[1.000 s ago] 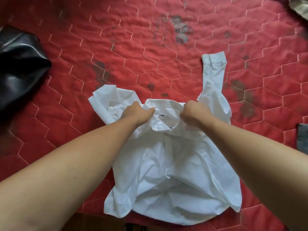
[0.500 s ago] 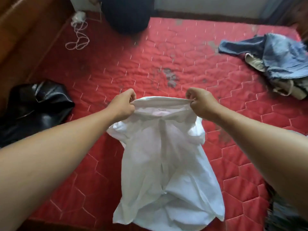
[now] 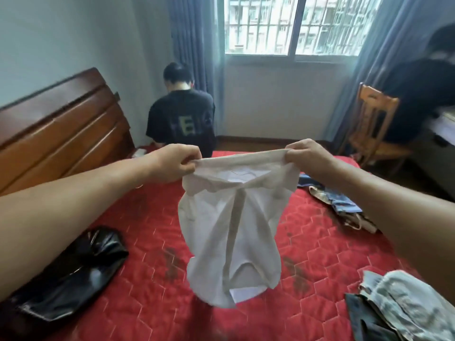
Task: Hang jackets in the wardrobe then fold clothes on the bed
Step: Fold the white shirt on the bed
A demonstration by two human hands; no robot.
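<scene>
A white shirt [image 3: 231, 232] hangs in the air above the red quilted bed [image 3: 152, 286], held up by its shoulders. My left hand [image 3: 176, 162] pinches the shirt's left shoulder edge, and my right hand [image 3: 306, 155] pinches the right one, so the collar edge stretches taut between them. The shirt's hem dangles just above the bed. Its sleeves are tucked out of sight behind the body.
A black leather jacket [image 3: 64, 284] lies on the bed at the left. Denim clothes [image 3: 342, 200] lie at the right, and a pale denim pile [image 3: 401, 308] sits near right. A person in black [image 3: 182, 119] sits beyond the bed. The wooden headboard [image 3: 61, 124] stands left, a wooden chair [image 3: 374, 124] right.
Both hands lifted the white shirt off the bed and raised it to hang free. My view tilted up from the bed to the room.
</scene>
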